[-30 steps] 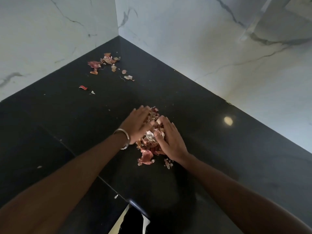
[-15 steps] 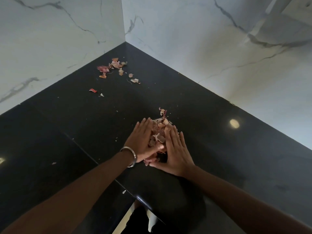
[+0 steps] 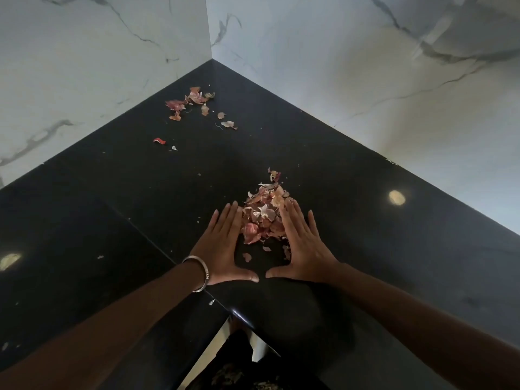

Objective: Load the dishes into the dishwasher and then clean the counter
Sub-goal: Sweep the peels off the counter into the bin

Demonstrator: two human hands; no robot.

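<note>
Two flat hands flank pink, papery onion peels [image 3: 264, 215] on counter [image 3: 337, 170].

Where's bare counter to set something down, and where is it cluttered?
Bare patches: the black counter right of the right hand, toward the marble wall, and left of the left hand. Crowded: the peel pile between the hands, and scattered peels near the back corner.

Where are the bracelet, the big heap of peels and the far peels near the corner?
bracelet [image 3: 200, 273], head view, metal band.
big heap [image 3: 264, 215], head view, middle.
far peels [image 3: 194, 102], head view, reddish cluster.
</note>
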